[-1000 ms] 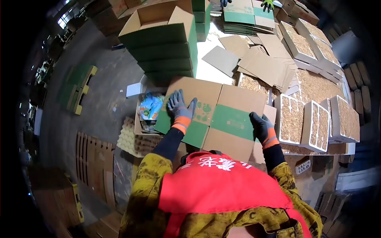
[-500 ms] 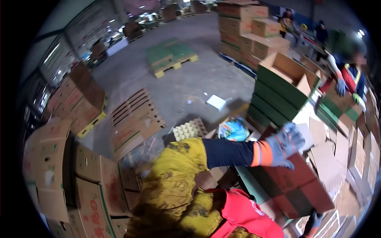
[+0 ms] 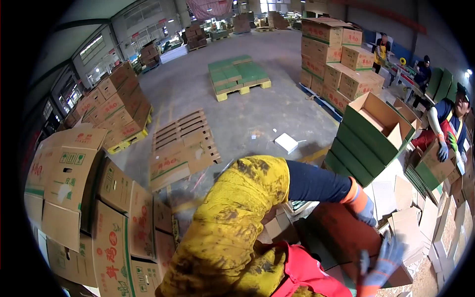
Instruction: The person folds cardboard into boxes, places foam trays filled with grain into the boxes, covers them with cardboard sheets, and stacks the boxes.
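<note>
A reddish-brown cardboard carton (image 3: pixel 341 230) lies in front of me at the lower right, partly in shadow. At its upper right edge is my left hand (image 3: pixel 365 212), in a grey glove with an orange cuff, its fingers close together and bent over the edge. Nearer to me, my right hand (image 3: pixel 388 260) is at the carton's lower right part, thumb and fingers apart and nothing held. A stack of green open boxes (image 3: pixel 363 141) rises just beyond the carton.
Loose cardboard sheets (image 3: pixel 408 225) and trays with brown filling (image 3: pixel 448 218) are on the right. A co-worker (image 3: pixel 452 121) is beyond them. Large cartons (image 3: pixel 111 242) stand at the left. A wooden pallet (image 3: pixel 183 133) and a loaded green pallet (image 3: pixel 240 76) rest on the floor.
The view has swung left and up. The flat carton with a green band now shows a reddish-brown side. My left hand has bent over its edge, and my right hand has opened beside it.
</note>
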Action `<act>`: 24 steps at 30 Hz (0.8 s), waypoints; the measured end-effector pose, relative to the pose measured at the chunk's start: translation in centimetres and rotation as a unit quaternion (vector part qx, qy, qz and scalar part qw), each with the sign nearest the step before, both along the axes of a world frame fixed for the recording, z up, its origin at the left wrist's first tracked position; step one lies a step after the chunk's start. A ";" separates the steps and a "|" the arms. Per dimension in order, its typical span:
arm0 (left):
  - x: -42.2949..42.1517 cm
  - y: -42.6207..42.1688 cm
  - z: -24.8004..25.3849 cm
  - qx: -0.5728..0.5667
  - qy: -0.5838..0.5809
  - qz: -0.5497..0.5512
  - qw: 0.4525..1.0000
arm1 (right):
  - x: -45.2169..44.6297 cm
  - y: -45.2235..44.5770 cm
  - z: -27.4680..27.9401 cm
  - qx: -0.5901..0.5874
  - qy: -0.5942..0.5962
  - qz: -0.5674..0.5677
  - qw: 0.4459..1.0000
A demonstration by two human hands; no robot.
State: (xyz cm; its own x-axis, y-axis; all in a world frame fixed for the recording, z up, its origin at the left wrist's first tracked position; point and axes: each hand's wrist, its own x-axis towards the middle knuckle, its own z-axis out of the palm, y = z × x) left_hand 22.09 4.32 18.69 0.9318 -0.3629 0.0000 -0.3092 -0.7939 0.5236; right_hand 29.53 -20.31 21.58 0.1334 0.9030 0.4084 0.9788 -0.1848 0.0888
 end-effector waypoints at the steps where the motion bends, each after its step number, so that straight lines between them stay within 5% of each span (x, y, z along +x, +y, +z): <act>1: -0.4 0.2 0.8 -0.011 0.047 0.014 0.999 | -0.4 0.8 -1.2 0.029 -0.021 0.004 0.999; 4: -1.6 1.1 3.1 -0.047 0.146 0.078 0.985 | -0.5 -0.5 0.7 0.027 0.004 0.047 0.998; 6: -1.4 1.2 4.7 -0.034 0.162 0.117 0.979 | 1.3 0.7 -0.4 0.169 -0.151 0.174 0.958; 7: -1.8 1.1 5.2 -0.021 0.151 0.144 0.978 | -0.5 -1.5 -0.6 0.096 0.025 0.089 0.991; 13: -4.2 -1.1 9.6 0.294 -0.110 0.225 0.922 | -1.0 -2.8 3.2 0.158 0.109 0.090 0.977; 16: -6.2 0.2 12.0 0.204 -0.203 0.360 0.888 | -0.1 -4.2 4.5 0.151 0.221 0.104 0.958; 19: -6.2 0.7 6.0 0.281 -0.329 0.384 0.816 | 1.7 -3.8 2.9 0.041 0.308 0.204 0.928; 21: -4.9 -0.9 0.7 0.282 -0.269 0.337 0.857 | 3.1 -3.2 0.4 -0.027 0.366 0.265 0.892; 23: -4.0 -2.2 -2.6 0.144 -0.079 0.191 0.968 | 3.7 -2.9 -1.7 -0.096 0.419 0.321 0.844; 24: -3.7 -2.0 -3.0 0.101 0.080 0.152 0.980 | 3.3 -1.9 -2.5 -0.121 0.598 0.258 0.749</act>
